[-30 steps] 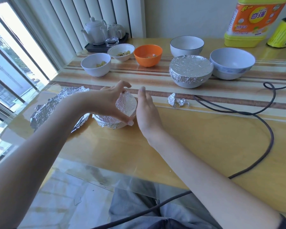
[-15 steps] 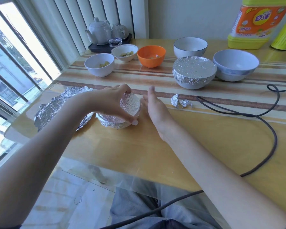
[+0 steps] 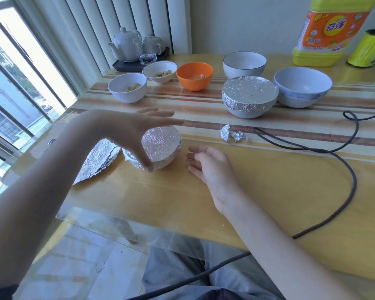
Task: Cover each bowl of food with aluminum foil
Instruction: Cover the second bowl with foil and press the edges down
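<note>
Small white bowl capped with crinkled aluminium foil stands near the desk's left edge. Left hand spread above it, right hand relaxed beside; neither grips. Loose foil skirt may lift.

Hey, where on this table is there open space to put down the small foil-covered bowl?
Widest bare stretch: the near wood right of the right hand, inside the black cable's loop. A narrower strip lies between the small foil-covered bowl and the foil scrap. Crowded: the far row around the orange bowl and large foil-covered bowl; foil sheets fill the left.
</note>
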